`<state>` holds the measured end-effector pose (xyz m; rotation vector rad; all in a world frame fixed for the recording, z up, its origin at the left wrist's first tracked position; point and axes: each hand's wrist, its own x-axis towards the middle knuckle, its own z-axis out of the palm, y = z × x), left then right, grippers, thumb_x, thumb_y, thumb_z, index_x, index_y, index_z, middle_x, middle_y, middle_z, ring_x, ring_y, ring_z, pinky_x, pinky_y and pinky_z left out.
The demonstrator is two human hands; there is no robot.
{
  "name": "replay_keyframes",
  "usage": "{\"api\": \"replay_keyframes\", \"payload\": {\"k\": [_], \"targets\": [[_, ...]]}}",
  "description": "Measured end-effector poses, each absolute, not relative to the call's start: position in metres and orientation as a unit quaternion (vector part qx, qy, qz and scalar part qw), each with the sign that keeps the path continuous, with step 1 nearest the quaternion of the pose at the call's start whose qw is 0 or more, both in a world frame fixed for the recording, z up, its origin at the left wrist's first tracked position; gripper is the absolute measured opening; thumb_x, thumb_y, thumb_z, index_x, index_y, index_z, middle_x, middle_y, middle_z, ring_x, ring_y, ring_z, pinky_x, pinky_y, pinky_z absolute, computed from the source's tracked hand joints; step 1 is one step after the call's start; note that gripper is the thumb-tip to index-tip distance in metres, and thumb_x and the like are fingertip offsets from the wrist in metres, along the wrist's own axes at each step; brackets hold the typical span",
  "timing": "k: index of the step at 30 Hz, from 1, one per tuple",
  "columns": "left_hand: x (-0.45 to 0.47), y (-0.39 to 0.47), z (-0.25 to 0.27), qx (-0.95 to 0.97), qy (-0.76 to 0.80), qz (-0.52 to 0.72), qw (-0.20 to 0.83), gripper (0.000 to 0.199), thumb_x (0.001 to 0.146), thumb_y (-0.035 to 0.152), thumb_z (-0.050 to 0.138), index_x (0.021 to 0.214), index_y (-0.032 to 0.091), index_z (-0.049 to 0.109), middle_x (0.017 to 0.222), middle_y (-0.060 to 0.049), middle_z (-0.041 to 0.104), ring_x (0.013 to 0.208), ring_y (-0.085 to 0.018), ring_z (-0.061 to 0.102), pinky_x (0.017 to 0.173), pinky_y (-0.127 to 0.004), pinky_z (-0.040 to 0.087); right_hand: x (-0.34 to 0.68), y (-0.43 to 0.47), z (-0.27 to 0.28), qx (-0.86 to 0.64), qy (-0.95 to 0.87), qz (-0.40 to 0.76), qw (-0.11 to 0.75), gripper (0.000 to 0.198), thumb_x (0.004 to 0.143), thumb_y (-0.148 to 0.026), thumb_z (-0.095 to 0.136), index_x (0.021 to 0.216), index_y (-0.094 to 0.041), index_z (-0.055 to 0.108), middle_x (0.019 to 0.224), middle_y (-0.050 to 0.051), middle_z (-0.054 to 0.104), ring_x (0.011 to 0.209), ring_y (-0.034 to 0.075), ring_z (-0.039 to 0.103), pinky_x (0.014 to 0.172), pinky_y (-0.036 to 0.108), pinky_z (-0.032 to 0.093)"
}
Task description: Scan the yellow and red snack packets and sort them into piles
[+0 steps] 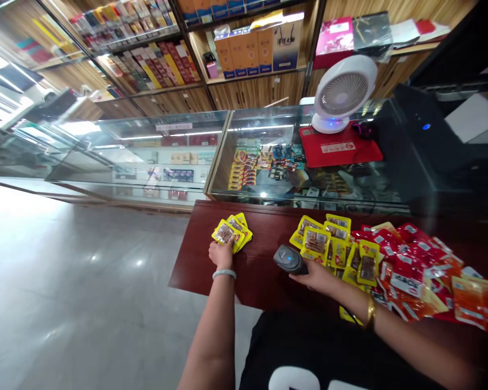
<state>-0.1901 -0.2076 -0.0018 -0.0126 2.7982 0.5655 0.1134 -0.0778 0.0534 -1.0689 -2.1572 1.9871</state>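
Note:
My left hand [221, 253] pinches the near edge of a yellow snack packet [228, 232] with a clear window showing brown food. That packet lies over a few like it, fanned out near the left end of the dark red table [195, 271]. My right hand [315, 276] is wrapped round a dark grey barcode scanner [288, 259], whose head points left and shows a small blue light. Just beyond the scanner is a loose pile of yellow snack packets [316, 241], several with barcode labels facing up. The scanner's grip is mostly hidden by my fingers.
Red and orange packets [406, 265] are heaped at the right of the table. A glass display counter [264, 187] borders its far side, bearing a white fan [341, 95], a red mat [341, 151] and a dark machine [423, 130]. Shelves of boxes line the wall behind.

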Motion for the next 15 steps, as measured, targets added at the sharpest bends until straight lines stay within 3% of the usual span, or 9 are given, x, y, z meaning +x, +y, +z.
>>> {"api": "replay_keyframes", "payload": {"k": [3, 7, 15], "targets": [[-0.188, -0.200, 0.007, 0.019, 0.976, 0.186, 0.116, 0.058, 0.069, 0.054, 0.075, 0.107, 0.016, 0.055, 0.113, -0.020, 0.066, 0.114, -0.035, 0.062, 0.092, -0.041, 0.046, 0.118, -0.077, 0.049, -0.350, -0.690, 0.633, 0.017, 0.043, 0.073, -0.038, 0.076, 0.110, -0.017, 0.071, 0.109, 0.011, 0.077, 0.102, 0.035, 0.070, 0.096, 0.050, 0.053], [-0.176, -0.205, 0.009, 0.078, 0.952, 0.251, 0.158, 0.048, 0.076, 0.044, 0.071, 0.112, 0.019, 0.049, 0.102, -0.013, 0.070, 0.097, -0.030, 0.068, 0.079, -0.036, 0.049, 0.123, -0.077, 0.045, -0.350, -0.692, 0.631, 0.031, 0.048, 0.072, -0.038, 0.078, 0.115, -0.018, 0.069, 0.117, 0.011, 0.074, 0.110, 0.034, 0.068, 0.104, 0.052, 0.047], [-0.087, -0.202, 0.000, 0.176, 0.841, 0.411, 0.305, 0.042, 0.063, 0.031, 0.079, 0.093, 0.022, 0.052, 0.088, -0.005, 0.069, 0.081, -0.023, 0.067, 0.072, -0.031, 0.049, 0.125, -0.072, 0.065, -0.353, -0.678, 0.641, 0.068, 0.044, 0.077, -0.036, 0.075, 0.118, -0.020, 0.069, 0.115, 0.008, 0.076, 0.108, 0.032, 0.069, 0.100, 0.049, 0.051]]}}
